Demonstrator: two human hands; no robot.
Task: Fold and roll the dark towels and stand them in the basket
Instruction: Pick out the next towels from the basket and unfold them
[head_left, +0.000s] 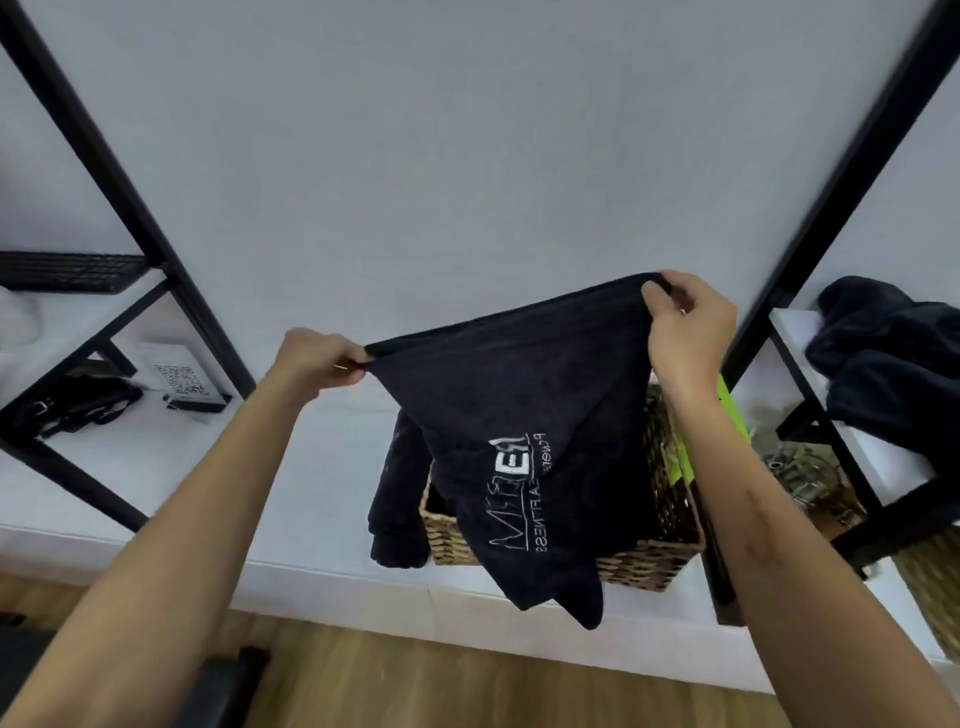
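A dark towel with white printed lettering hangs in the air in front of the white wall. My left hand pinches its left top corner and my right hand grips its right top corner, a little higher. The towel's top edge is stretched between them and the rest droops over the wicker basket, which stands on the white shelf below. Another dark towel hangs over the basket's left rim. The basket's inside is mostly hidden behind the held towel.
More dark towels are heaped on the right shelf. Black frame posts slant on both sides. A bright green item sticks up behind the basket. A keyboard, a black bag and a printed card lie on the left shelves.
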